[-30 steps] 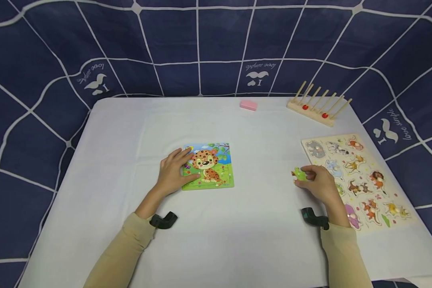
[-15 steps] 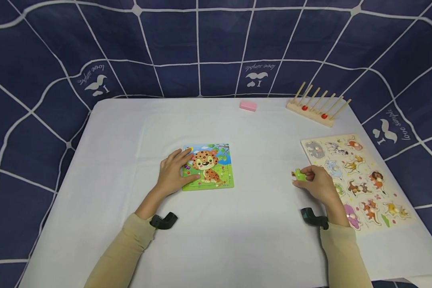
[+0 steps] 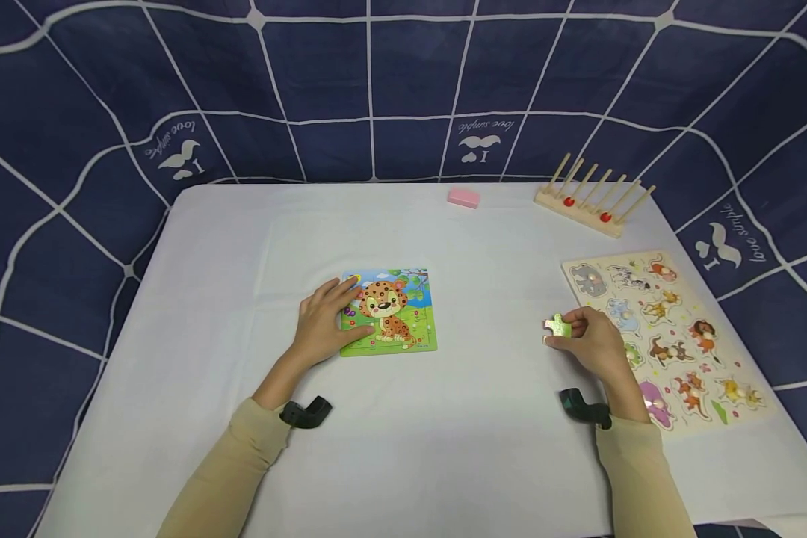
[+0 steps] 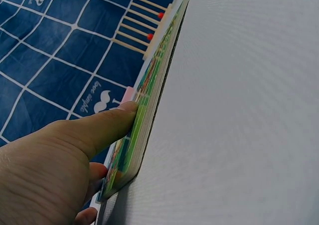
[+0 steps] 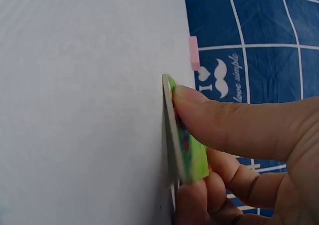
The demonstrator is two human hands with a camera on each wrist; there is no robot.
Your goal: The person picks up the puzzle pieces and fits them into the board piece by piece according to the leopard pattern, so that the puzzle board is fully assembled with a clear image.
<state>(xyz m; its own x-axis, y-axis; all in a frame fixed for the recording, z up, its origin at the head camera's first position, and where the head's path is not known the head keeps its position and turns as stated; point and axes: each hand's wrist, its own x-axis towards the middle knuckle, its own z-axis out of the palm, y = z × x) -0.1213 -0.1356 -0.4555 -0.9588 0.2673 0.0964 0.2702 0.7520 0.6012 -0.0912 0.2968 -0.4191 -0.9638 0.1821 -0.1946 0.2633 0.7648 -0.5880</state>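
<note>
A square jigsaw puzzle [image 3: 413,317] with a cartoon leopard lies flat on the white table, left of the middle in the head view. My left hand [image 3: 324,320] rests on its left side, fingers spread and thumb on the picture. In the left wrist view, the thumb [image 4: 107,127] presses on the puzzle's top face. My right hand [image 3: 597,340], to the right, pinches a small green jigsaw piece [image 3: 561,326] just left of the animal board. In the right wrist view, the piece [image 5: 199,161] is tilted between thumb and fingers, close to the tabletop.
A wooden animal peg board [image 3: 706,373] lies at the right, partly behind my right wrist. At the back right stands a wooden rack [image 3: 581,211] with upright sticks and red beads. A pink block [image 3: 464,198] sits near the table's back edge.
My right hand has tilted the jigsaw piece so that its face now catches the light, shifting only slightly. My left hand and the puzzle stay where they were.
</note>
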